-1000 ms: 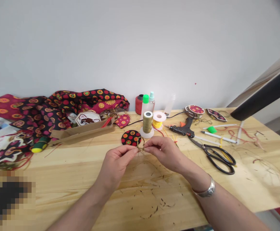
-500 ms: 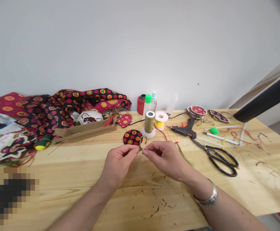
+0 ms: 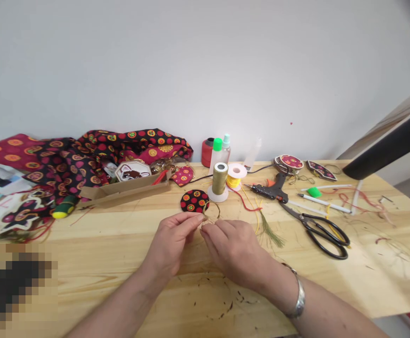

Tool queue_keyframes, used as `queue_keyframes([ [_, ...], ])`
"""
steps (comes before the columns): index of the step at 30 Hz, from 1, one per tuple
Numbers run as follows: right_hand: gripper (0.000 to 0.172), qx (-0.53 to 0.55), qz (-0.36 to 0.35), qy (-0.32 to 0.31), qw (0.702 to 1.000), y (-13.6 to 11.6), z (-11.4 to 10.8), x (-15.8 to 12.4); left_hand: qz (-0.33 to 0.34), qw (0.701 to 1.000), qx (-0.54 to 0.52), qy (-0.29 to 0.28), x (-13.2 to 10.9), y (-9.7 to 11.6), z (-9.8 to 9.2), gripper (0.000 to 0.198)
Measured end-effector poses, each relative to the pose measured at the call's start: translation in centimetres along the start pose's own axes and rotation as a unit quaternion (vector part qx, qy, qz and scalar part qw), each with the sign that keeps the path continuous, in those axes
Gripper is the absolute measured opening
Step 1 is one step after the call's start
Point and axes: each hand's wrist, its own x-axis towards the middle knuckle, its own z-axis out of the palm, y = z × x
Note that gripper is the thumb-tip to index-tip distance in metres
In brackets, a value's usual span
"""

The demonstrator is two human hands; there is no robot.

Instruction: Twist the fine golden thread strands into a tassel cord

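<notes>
Between my hands is a thin olive cord (image 3: 219, 211) whose loop stands up above the fingertips. My left hand (image 3: 172, 237) pinches it between thumb and forefinger. Close beside it, my right hand (image 3: 233, 248) is closed with its back turned up, its fingertips at the cord's lower strands. A round black patterned piece (image 3: 193, 201) lies just behind the left fingertips. The olive thread spool (image 3: 220, 180) stands behind the loop, next to a yellow cord spool (image 3: 234, 177). An olive tassel (image 3: 271, 230) with red and yellow cords lies right of my right hand.
Black scissors (image 3: 326, 234) and a glue gun (image 3: 270, 189) lie at the right, with a pen (image 3: 326, 203) and loose cords. Bottles (image 3: 216, 155) stand by the wall. A cardboard tray (image 3: 127, 191) and patterned fabric (image 3: 95, 155) are at the left.
My right hand has turned over, back upward, and shifted slightly left and down. The cord loop shows wider above the fingertips. More of the tassel is uncovered.
</notes>
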Motion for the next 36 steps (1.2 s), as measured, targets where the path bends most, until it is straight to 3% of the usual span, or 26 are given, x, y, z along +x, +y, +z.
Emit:
queue_keyframes([
  [6, 0.013, -0.069, -0.012, 0.01, 0.998, -0.6, -0.2, -0.1, -0.025, 0.999, -0.042, 0.0, 0.1, -0.1, 0.2, 0.012],
  [17, 0.013, -0.127, -0.032, 0.03, 0.991, -1.2, -0.9, -0.1, -0.013, 0.999, -0.036, -0.003, 0.3, -0.4, -0.1, 0.021],
  [25, 0.015, -0.128, -0.057, 0.033, 0.99, -1.5, -0.5, 0.0, -0.064, 0.993, -0.087, -0.036, 0.4, -0.4, 0.0, 0.016],
  [29, 0.013, -0.062, -0.064, 0.051, 0.995, -1.1, -1.0, 0.2, -0.06, 0.993, -0.099, -0.039, 0.4, -0.3, 0.0, 0.016],
  [32, 0.013, 0.089, -0.002, 0.129, 0.988, -0.4, -1.4, 0.5, -0.05, 0.993, -0.099, -0.026, 0.3, -0.1, 0.1, 0.016],
  [34, 0.014, 0.202, 0.108, 0.184, 0.956, 0.2, -1.4, 0.8, -0.047, 0.994, -0.095, -0.02, 0.2, 0.1, 0.1, 0.017],
  [36, 0.016, 0.296, 0.221, 0.189, 0.91, 0.8, -1.0, 1.1, -0.044, 0.995, -0.09, -0.018, 0.1, 0.2, 0.2, 0.017],
])
